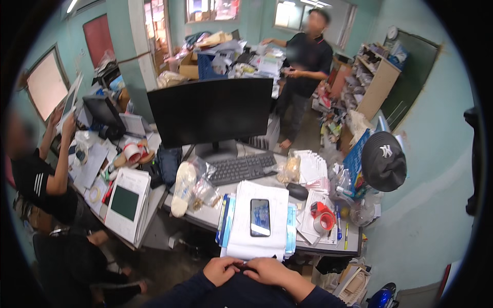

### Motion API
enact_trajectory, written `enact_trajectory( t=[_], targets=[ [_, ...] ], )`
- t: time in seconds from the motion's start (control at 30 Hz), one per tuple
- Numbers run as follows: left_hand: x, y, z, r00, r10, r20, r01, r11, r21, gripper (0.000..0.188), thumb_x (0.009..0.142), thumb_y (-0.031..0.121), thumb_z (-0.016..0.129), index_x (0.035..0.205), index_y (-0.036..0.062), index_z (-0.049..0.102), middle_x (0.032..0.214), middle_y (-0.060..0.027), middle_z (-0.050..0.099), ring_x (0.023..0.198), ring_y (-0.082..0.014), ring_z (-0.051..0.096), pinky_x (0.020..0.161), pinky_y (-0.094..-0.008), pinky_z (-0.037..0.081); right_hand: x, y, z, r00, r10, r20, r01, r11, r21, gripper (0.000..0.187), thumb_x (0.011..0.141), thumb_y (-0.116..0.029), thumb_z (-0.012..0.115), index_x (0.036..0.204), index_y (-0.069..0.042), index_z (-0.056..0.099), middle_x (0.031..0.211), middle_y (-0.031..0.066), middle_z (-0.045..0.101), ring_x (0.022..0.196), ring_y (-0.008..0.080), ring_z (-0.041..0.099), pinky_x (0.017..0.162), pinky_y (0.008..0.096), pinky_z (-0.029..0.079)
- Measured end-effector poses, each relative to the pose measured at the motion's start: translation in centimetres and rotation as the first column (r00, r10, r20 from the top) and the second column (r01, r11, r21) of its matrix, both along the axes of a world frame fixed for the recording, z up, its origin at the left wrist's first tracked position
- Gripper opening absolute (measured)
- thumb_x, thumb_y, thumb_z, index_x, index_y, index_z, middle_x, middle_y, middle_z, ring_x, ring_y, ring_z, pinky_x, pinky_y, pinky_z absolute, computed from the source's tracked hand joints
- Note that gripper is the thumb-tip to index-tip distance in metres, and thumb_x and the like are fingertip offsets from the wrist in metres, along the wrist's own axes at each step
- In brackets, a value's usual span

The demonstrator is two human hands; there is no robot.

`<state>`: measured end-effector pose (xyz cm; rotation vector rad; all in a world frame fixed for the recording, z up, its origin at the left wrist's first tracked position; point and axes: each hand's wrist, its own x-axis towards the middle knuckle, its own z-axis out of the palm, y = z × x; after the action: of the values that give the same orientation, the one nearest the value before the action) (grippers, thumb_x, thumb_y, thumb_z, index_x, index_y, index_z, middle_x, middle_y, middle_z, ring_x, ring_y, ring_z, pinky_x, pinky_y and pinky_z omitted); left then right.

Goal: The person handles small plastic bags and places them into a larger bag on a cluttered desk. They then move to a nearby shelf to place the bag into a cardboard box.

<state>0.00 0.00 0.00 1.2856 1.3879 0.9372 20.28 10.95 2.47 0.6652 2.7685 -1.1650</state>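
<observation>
My left hand (222, 270) and my right hand (267, 271) meet in front of my dark clothing at the near side of the desk. Their fingers are curled in, fingertips close together. What lies under the fingers, if anything, is hidden. Just beyond them is a stack of papers and folders (236, 245) with white sheets on top and blue edges at the sides. A dark-framed smartphone (260, 218) lies face up on the stack, its screen lit. Neither hand touches the phone.
Behind the stack stand a keyboard (241, 168) and a wide black monitor (210, 110). A mouse (297, 191), red tape roll (324, 222), pens (338, 222) and a shoe sole (183, 189) lie around. A black cap (384, 161) hangs right. One person (308, 61) stands beyond; another (41, 169) holds a sheet.
</observation>
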Motion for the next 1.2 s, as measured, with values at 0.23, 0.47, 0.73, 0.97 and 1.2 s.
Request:
enact_trajectory(
  t=[0.23, 0.47, 0.73, 0.97, 1.2],
  targets=[
    [4.0, 1.7, 0.0, 0.968, 0.165, 0.189, -0.145, 0.983, -0.117, 0.038, 0.084, -0.010, 0.043, 0.114, -0.0038, 0.065, 0.107, -0.0169, 0.070, 0.094, -0.0224, 0.073, 0.081, -0.0313, 0.058, 3.5, 3.8, -0.7, 0.999, 0.020, 0.044, -0.017, 0.996, -0.085, 0.036, 0.095, -0.037, 0.058, 0.113, -0.007, 0.069, 0.106, 0.0162, 0.069, 0.099, 0.0360, 0.065, 0.086, 0.0448, 0.052],
    [7.3, 3.9, -0.9, 0.973, 0.220, -0.064, -0.214, 0.973, 0.090, 0.038, 0.080, -0.009, 0.049, 0.115, -0.0015, 0.064, 0.114, -0.0164, 0.066, 0.106, -0.0275, 0.068, 0.092, -0.0345, 0.053, 5.9, 8.5, -2.2, 0.997, 0.041, 0.060, -0.034, 0.994, -0.105, 0.038, 0.092, -0.037, 0.062, 0.114, -0.006, 0.069, 0.108, 0.0181, 0.070, 0.101, 0.0367, 0.066, 0.087, 0.0433, 0.052],
    [9.2, 5.7, 0.1, 0.900, 0.366, -0.238, -0.289, 0.908, 0.304, 0.026, 0.082, 0.003, 0.061, 0.107, 0.0002, 0.069, 0.114, -0.0193, 0.068, 0.105, -0.0337, 0.066, 0.090, -0.0374, 0.052, 4.2, 32.0, 3.8, 0.813, -0.404, -0.418, 0.432, 0.901, -0.030, 0.060, 0.085, -0.026, 0.076, 0.139, -0.010, 0.054, 0.130, 0.0194, 0.061, 0.118, 0.0282, 0.061, 0.098, 0.0377, 0.048],
    [10.9, 5.2, 1.0, 0.813, 0.520, -0.262, -0.470, 0.852, 0.232, 0.032, 0.080, -0.003, 0.053, 0.109, 0.0002, 0.067, 0.120, -0.0188, 0.065, 0.107, -0.0316, 0.065, 0.082, -0.0336, 0.055, -1.1, 48.2, 16.3, 0.592, -0.318, -0.740, 0.724, 0.614, 0.315, 0.058, 0.075, -0.027, 0.081, 0.127, -0.009, 0.063, 0.148, 0.0274, 0.042, 0.137, 0.0411, 0.042, 0.112, 0.0434, 0.036],
    [11.4, 3.8, 2.0, 0.657, 0.665, -0.356, -0.607, 0.746, 0.274, 0.029, 0.079, 0.004, 0.062, 0.107, 0.0005, 0.069, 0.104, -0.0152, 0.070, 0.069, -0.0212, 0.065, 0.064, -0.0311, 0.053, -3.3, 50.0, 16.6, 0.614, -0.377, -0.694, 0.687, 0.689, 0.233, 0.051, 0.075, -0.025, 0.078, 0.117, -0.001, 0.065, 0.118, 0.0255, 0.066, 0.107, 0.0411, 0.065, 0.090, 0.0415, 0.051]
  ],
)
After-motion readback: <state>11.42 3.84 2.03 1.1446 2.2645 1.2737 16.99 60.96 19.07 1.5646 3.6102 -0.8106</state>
